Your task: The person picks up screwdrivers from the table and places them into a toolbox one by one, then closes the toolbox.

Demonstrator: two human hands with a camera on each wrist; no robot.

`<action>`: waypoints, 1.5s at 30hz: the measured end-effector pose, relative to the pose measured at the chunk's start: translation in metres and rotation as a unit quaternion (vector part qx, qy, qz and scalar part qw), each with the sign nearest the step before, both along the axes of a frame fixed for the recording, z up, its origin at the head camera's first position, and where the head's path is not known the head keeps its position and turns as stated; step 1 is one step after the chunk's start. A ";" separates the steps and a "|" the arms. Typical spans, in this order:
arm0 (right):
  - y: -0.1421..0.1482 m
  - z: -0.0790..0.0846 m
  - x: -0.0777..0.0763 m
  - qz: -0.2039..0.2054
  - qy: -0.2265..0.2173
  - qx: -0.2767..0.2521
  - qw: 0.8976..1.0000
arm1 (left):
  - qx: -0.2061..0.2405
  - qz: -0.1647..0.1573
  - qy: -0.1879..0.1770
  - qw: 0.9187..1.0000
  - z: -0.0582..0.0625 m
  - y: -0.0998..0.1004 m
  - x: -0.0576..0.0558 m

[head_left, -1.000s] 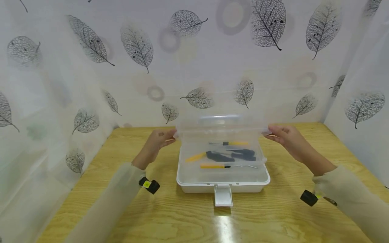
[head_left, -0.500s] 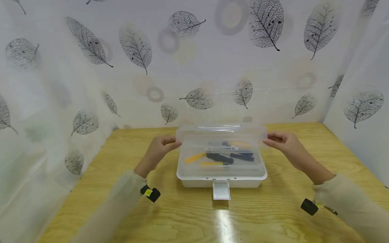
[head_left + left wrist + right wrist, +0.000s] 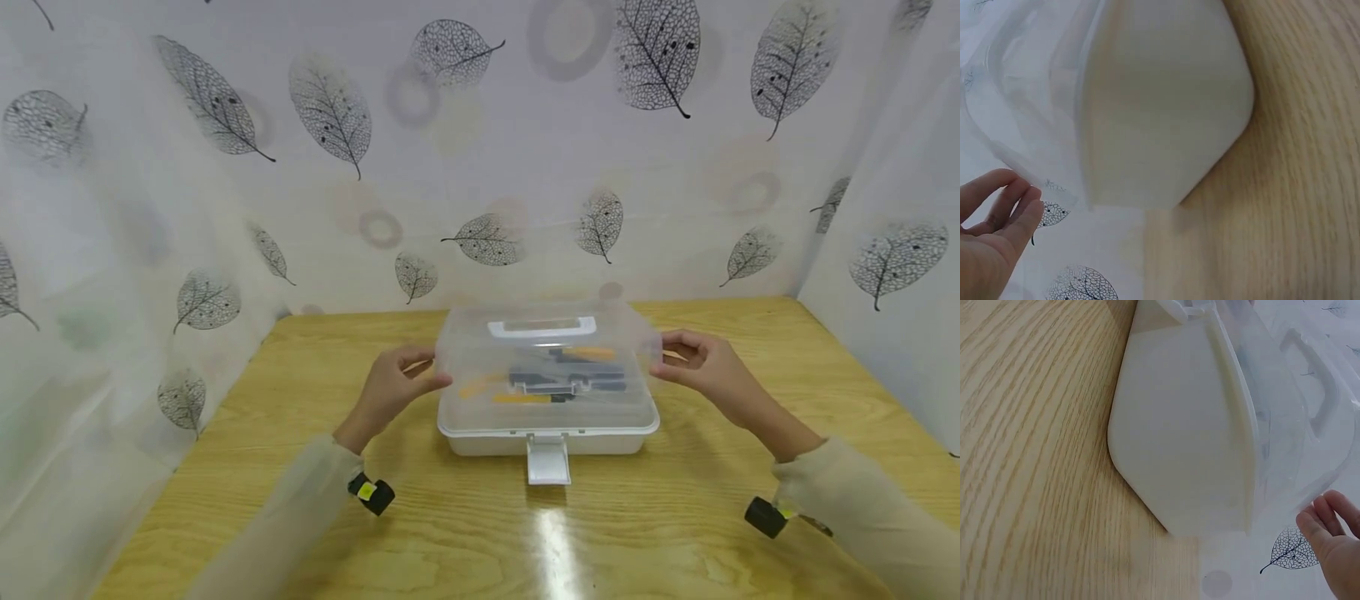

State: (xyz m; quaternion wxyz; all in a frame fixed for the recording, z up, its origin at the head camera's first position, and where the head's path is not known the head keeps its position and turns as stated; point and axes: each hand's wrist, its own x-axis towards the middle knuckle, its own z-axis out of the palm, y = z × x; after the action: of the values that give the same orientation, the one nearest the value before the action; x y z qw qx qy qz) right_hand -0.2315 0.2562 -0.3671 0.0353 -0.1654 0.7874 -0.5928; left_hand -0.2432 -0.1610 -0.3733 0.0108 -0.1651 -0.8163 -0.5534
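A white plastic toolbox (image 3: 480,445) stands on the table, its translucent lid (image 3: 459,342) tilted over the base and still raised at the front. On the lid lies a white handle (image 3: 542,330). Through the plastic show several tools with yellow and black parts, among them a yellow handle (image 3: 521,398); their exact kinds are blurred. My left hand (image 3: 390,387) pinches the lid's left edge between thumb and fingers. At the opposite edge my right hand (image 3: 705,367) pinches it likewise. Both wrist views show fingertips at the lid's corners, beside the base's side walls (image 3: 1160,112).
A white front latch (image 3: 548,462) hangs down from the toolbox rim. The wooden table (image 3: 450,533) extends around the box. Leaf-printed curtain (image 3: 525,167) hangs behind and on both sides. A small black camera is strapped at each sleeve cuff.
The lid has swung forward and down over the base, bringing its handle into view. Both hands have moved slightly lower with it, keeping hold of its sides.
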 end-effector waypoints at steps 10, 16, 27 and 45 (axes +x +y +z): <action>0.000 -0.007 0.005 0.015 0.014 -0.011 1.000 | -0.036 0.005 0.042 0.998 -0.014 -0.001 0.006; 0.000 -0.012 0.009 0.016 0.040 -0.005 0.999 | -0.044 0.007 0.075 0.996 -0.021 -0.002 0.009; -0.001 -0.024 0.006 0.009 0.074 0.012 0.997 | -0.072 0.005 0.124 0.990 -0.030 -0.001 0.010; 0.001 -0.033 0.005 0.028 0.098 0.018 0.995 | -0.171 0.026 0.188 0.967 -0.031 0.001 0.014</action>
State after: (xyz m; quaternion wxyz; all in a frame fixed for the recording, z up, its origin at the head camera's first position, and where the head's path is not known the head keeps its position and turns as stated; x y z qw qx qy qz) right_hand -0.2265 0.2569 -0.4002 -0.0227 -0.2445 0.7924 -0.5585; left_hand -0.2288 -0.1599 -0.4042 0.1505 -0.2443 -0.8861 -0.3641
